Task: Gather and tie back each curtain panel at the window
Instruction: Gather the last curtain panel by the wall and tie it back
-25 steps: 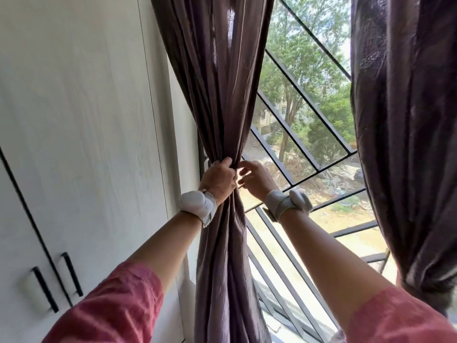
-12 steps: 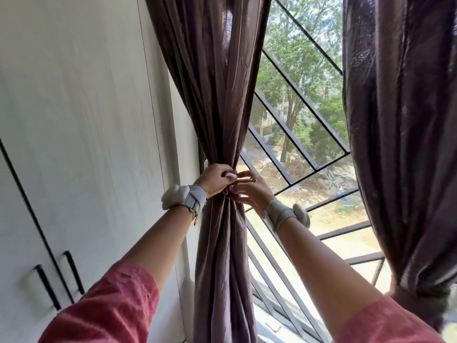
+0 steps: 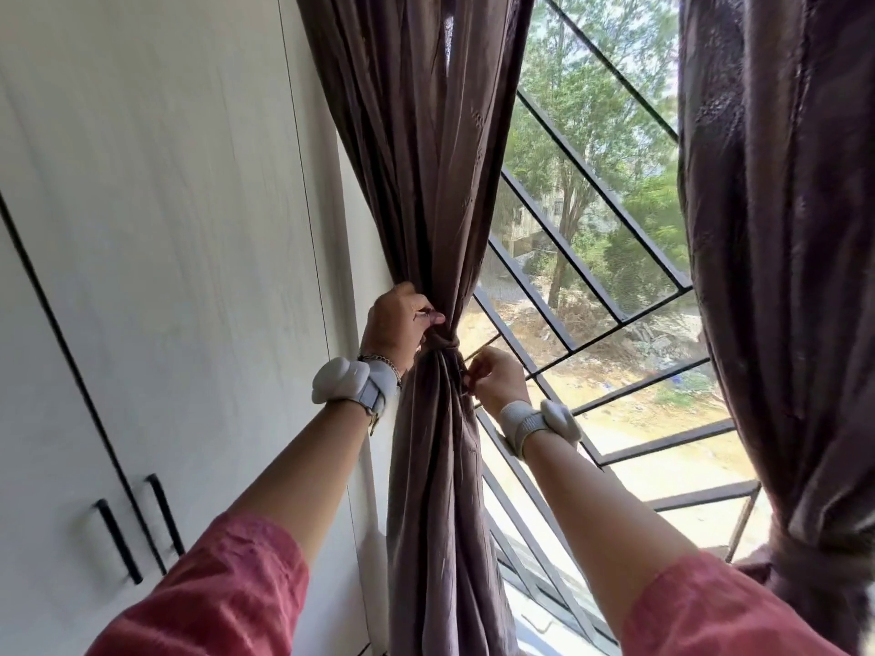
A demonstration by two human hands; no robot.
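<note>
Since a moment ago a knot (image 3: 442, 344) is showing where your hands were meeting. Your left hand (image 3: 400, 326) is gripping the soft, light curtain (image 3: 426, 182) just above it, beside the cupboard (image 3: 165, 229), while your right hand (image 3: 495, 378) fingers are pinching the folds just below; keep holding there.

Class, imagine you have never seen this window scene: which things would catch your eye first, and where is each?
At centre, two hands meet on the gathered left curtain panel: the left hand grips at the knotted tie, the right hand pinches just below it. At far right hangs the right curtain panel, already bound low down.
</note>
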